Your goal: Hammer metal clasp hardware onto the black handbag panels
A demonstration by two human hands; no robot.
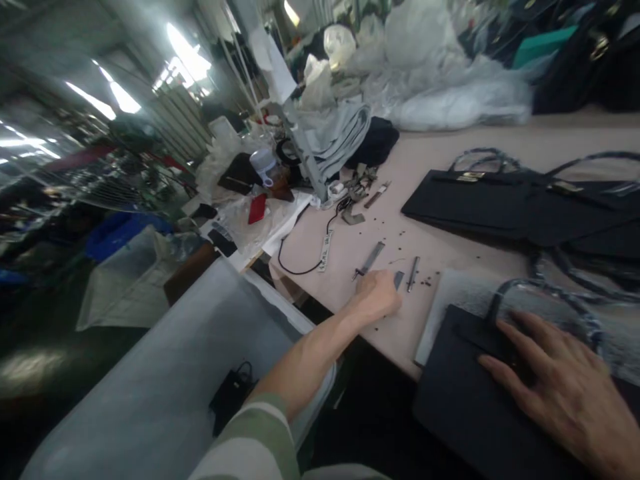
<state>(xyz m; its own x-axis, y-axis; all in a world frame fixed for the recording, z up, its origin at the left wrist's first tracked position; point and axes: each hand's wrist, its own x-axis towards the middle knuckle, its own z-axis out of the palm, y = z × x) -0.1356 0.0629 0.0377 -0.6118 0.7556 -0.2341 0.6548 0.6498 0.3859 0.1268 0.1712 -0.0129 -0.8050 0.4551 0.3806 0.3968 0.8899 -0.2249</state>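
My left hand [379,295] rests on the tabletop with its fingers curled in. A flat grey tool [399,280] sticks out beyond those fingers; the rest of it is hidden. Just to its right lies a slim metal tool [413,273], and a longer flat metal tool [371,259] lies beyond the knuckles. On the near right, my right hand [560,380] lies with fingers apart on a black handbag [460,393]. The bag lies flat, its wrapped handle [545,287] pointing away, partly over a pale grey slab [430,327].
More black handbags [465,200] lie at the table's far right. Plastic-wrapped bundles [450,100] line the back. A metal post [305,153] rises beside folded grey material [340,133]. Below the table's left edge, a large pale bin [165,373] holds a small black bag [230,397]. Dark bits dot the tabletop.
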